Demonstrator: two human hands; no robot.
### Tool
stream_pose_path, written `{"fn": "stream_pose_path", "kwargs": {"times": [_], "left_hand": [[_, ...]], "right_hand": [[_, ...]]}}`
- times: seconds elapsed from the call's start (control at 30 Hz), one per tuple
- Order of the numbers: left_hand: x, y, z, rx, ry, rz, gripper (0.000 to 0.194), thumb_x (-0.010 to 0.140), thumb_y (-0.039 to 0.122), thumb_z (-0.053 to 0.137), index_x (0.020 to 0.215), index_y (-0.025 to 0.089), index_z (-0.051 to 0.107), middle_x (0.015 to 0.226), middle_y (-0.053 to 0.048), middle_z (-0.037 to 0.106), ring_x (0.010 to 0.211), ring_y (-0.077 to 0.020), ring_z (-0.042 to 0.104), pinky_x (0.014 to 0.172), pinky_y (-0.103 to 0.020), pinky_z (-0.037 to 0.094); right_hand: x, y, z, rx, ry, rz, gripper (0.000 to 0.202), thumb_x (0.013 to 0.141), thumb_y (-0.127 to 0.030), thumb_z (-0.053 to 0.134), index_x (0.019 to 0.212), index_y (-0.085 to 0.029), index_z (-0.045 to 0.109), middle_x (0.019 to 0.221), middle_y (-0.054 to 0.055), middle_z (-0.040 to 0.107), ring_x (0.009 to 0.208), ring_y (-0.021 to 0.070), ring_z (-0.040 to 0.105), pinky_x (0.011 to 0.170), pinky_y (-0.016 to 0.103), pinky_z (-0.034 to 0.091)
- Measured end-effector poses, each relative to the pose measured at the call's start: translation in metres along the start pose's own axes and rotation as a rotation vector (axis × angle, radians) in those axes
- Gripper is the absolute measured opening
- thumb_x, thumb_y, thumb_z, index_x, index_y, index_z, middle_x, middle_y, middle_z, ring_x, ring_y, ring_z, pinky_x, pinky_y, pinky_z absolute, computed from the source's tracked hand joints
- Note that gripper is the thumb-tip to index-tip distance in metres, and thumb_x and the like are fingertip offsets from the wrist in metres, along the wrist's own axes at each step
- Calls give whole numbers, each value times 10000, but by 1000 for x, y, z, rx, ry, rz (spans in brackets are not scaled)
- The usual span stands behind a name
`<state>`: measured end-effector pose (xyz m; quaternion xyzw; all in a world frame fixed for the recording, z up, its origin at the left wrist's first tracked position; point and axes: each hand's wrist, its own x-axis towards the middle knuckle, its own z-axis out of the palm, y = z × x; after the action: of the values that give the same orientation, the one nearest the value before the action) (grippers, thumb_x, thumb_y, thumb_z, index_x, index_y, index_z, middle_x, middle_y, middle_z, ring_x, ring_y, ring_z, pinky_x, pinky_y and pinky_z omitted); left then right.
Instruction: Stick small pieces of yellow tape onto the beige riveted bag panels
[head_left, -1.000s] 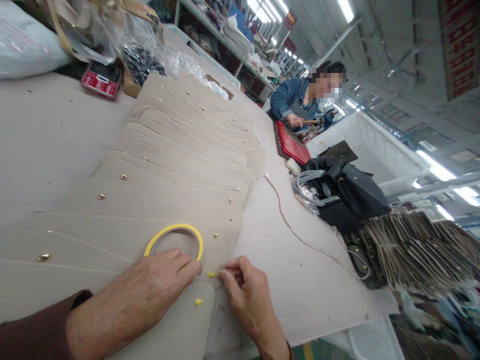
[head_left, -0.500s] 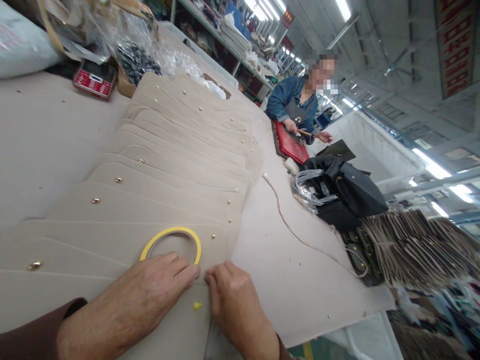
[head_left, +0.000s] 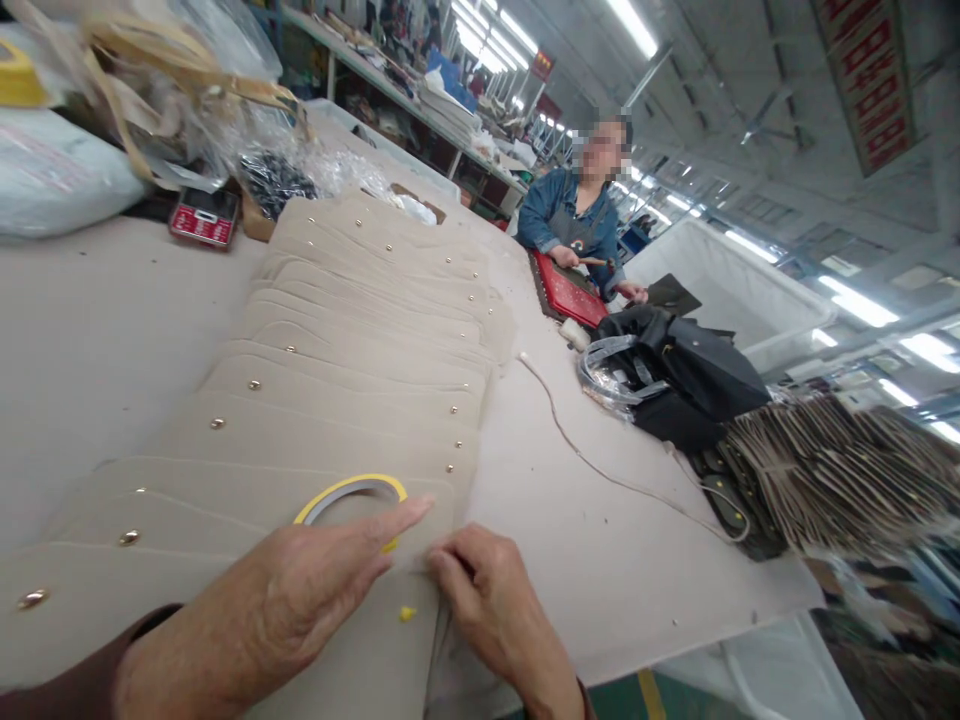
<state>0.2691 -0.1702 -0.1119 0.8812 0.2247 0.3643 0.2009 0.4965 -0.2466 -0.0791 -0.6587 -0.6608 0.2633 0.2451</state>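
My left hand [head_left: 300,570] reaches over the near side of a roll of yellow tape [head_left: 349,487], which passes between its fingers and thumb. Its upper finger is stretched out to the right; part of the roll is hidden. My right hand [head_left: 484,590] is closed in a pinch at the right edge of the nearest beige panel [head_left: 352,665]; what lies between its fingertips is too small to make out. A small yellow piece [head_left: 406,613] sits on this panel between both hands. Overlapping beige panels [head_left: 337,360] with metal fittings fan out away from me.
A thin cord [head_left: 577,450] crosses the pale table [head_left: 525,520] on the right. Beyond it are a black bag [head_left: 690,380] and stacked dark strips [head_left: 832,480]. A co-worker [head_left: 574,215] holds a tool over a red board [head_left: 570,290]. A red scale-like device [head_left: 204,217] lies far left.
The view has shifted slightly. My left hand's upper finger has straightened out past the tape roll, away from my right fingertips. My right hand stays pinched at the panel edge.
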Motion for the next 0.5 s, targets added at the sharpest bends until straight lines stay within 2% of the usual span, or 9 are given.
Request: {"fn": "stream_pose_path", "kwargs": {"times": [0.1, 0.23, 0.37, 0.5], "left_hand": [[0, 3, 2, 79, -15, -33, 472, 1183, 335, 313, 1641, 226, 343, 1265, -85, 822, 1034, -188, 830, 842, -194, 649], [-3, 6, 7, 121, -45, -26, 437, 1190, 368, 240, 1570, 199, 377, 1143, -88, 852, 916, -201, 845, 678, -196, 636], [-2, 8, 9, 147, -39, 36, 442, 1192, 325, 229, 1602, 186, 320, 1038, -54, 862, 854, -197, 844, 684, -221, 637], [2, 12, 9, 119, -37, 44, 383, 1188, 296, 209, 1487, 216, 434, 988, -20, 848, 863, -181, 840, 689, -215, 627]], "right_hand": [[0, -7, -5, 152, 195, -199, 159, 999, -157, 652, 1025, -212, 799, 857, 39, 784, 765, 179, 726, 723, 266, 555], [2, -15, 3, 98, 208, -441, 197, 1024, -143, 621, 1161, -207, 749, 995, 94, 807, 891, 213, 748, 810, 308, 618], [4, -14, 15, 13, 224, -512, 197, 1053, -130, 554, 1102, -204, 729, 958, 99, 804, 891, 217, 748, 808, 315, 623], [4, -10, 22, -28, 275, -562, 211, 1015, -94, 521, 988, -226, 683, 826, 47, 779, 758, 191, 733, 715, 285, 587]]}}
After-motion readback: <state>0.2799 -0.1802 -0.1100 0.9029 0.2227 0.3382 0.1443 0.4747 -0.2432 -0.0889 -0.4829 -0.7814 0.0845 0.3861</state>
